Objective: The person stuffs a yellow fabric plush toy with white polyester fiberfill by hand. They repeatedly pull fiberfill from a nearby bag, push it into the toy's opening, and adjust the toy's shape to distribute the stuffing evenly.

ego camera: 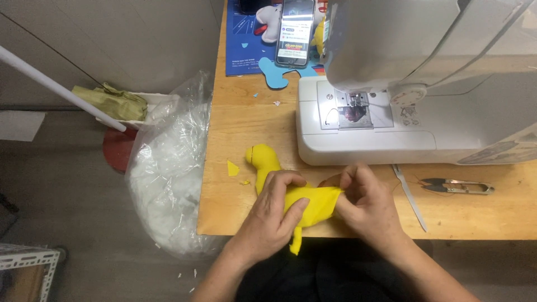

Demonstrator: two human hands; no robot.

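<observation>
Both hands grip a yellow fabric toy [291, 193] at the wooden table's [235, 201] near edge: left hand [272, 215] closed around its middle, right hand [363, 204] pinching its open end, before the white sewing machine [391, 128].

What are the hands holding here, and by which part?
Both grip the yellow fabric toy: left hand around its middle, right hand pinching its open end.

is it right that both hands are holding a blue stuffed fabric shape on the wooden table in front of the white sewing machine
Not quite: the stuffed fabric shape is yellow, not blue. The head view shows the left hand and right hand holding it on the wooden table before the white sewing machine.
</observation>
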